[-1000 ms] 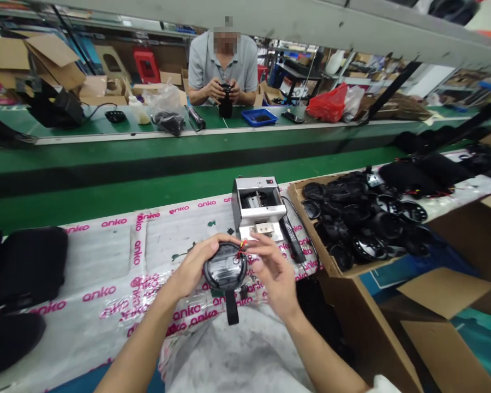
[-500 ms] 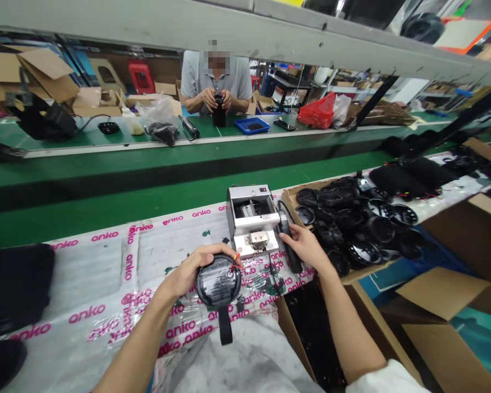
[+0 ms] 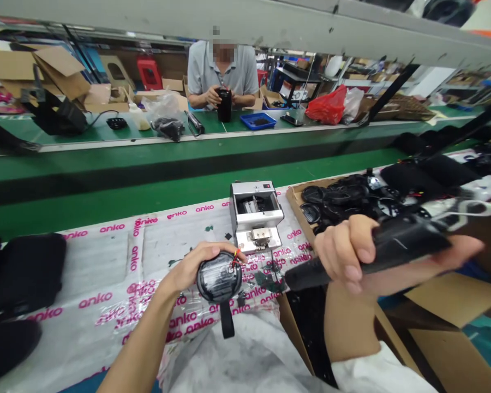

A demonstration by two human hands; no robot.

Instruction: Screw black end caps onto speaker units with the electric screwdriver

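My left hand [image 3: 192, 268] is curled round the upper left rim of a round black plastic housing [image 3: 219, 279]. Short red and yellow wires [image 3: 235, 256] stick up at its upper right, and a black strap [image 3: 227, 321] hangs from its lower edge. Raised at the right, my right hand [image 3: 352, 256] grips a black electric screwdriver [image 3: 407, 237], slightly blurred. A pale loop [image 3: 470, 210] shows at the screwdriver's far end, while its narrower end points left and down toward the housing. Behind the housing stands a silver screw feeder [image 3: 257, 215] with an open top.
Several black round parts fill a cardboard box [image 3: 297, 204] at the right. Black padded pieces [image 3: 33, 273] lie on the left of the plastic-covered bench [image 3: 102, 267]. Across a green bench [image 3: 147, 150], a person [image 3: 223, 76] holds a black cylindrical thing. Open cartons [image 3: 445, 300] stand lower right.
My right hand has lifted the screwdriver from beside the screw feeder and brought it up, right and nearer, tilting it over. My left hand and the housing have hardly moved.
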